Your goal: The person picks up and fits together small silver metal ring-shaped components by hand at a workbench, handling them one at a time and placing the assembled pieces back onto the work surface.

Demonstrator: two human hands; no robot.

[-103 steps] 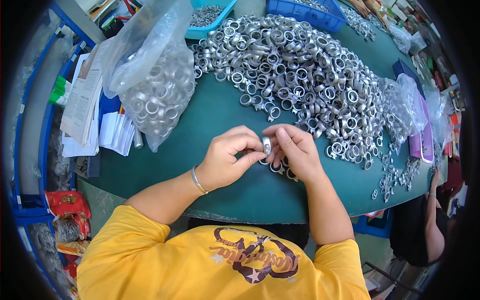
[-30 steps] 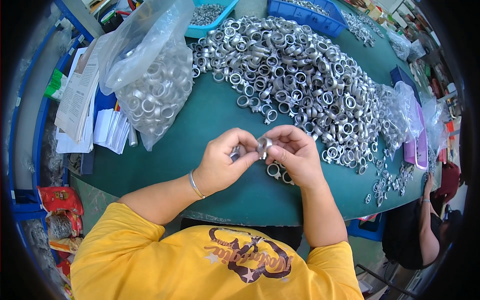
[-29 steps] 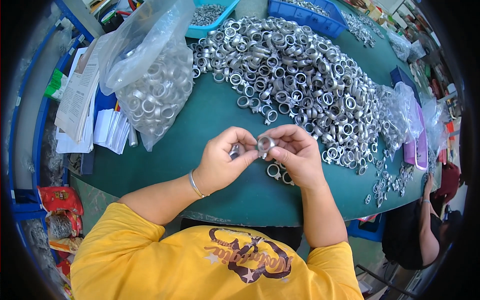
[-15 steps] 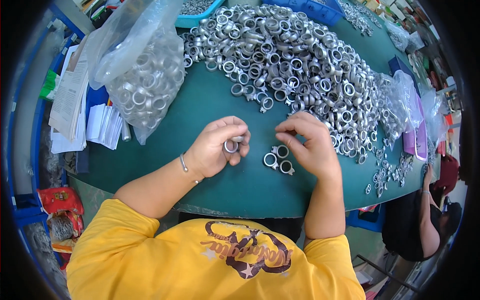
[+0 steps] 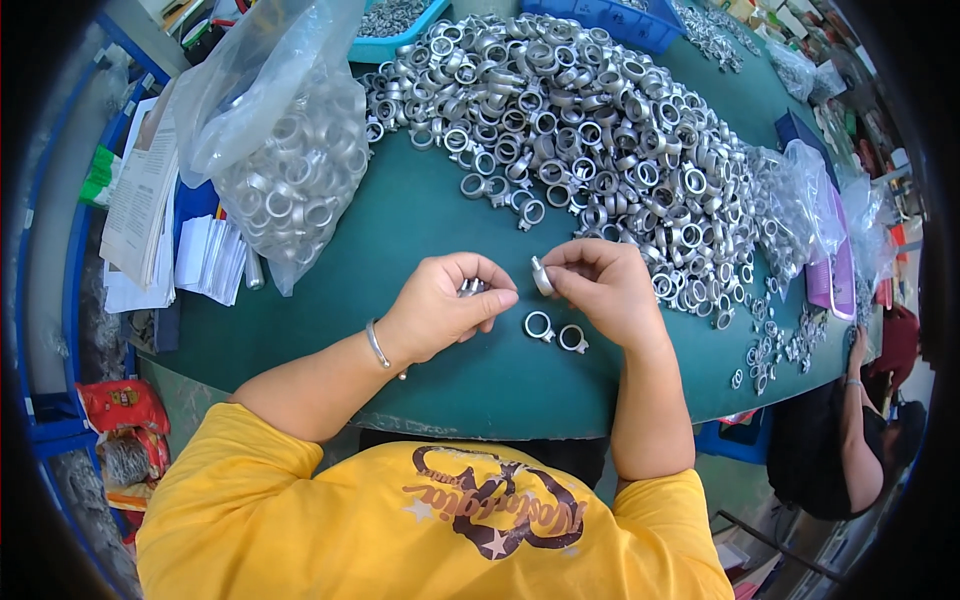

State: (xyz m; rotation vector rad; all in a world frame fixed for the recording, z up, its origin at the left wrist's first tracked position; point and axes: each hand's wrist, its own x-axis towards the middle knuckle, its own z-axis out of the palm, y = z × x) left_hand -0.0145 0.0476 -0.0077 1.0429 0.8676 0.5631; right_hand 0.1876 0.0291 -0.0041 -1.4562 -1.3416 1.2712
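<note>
Between thumb and fingers, my right hand [image 5: 615,298] pinches a silver metal ring [image 5: 541,277] with a small lug, held edge-on above the table. Close by on the left, my left hand [image 5: 435,308] is curled around metal rings [image 5: 472,288]; the fingers mostly hide them, so their number cannot be made out. Two loose rings, a left one [image 5: 527,333] and a right one [image 5: 582,347], lie side by side on the green table below the right hand. Beyond both hands rises a large heap of similar rings [image 5: 570,130].
A clear plastic bag of rings [image 5: 290,190] stands at the left beside papers [image 5: 210,250]. Blue trays [image 5: 620,25] sit behind the heap. Another bag [image 5: 790,205], a purple basket [image 5: 845,270] and small scattered parts [image 5: 765,350] lie to the right. A co-worker's arm [image 5: 858,430] reaches in there.
My right hand has picked up one of three rings from the table, leaving two. My left hand has moved slightly right and turned, its fingers now covering more of its rings.
</note>
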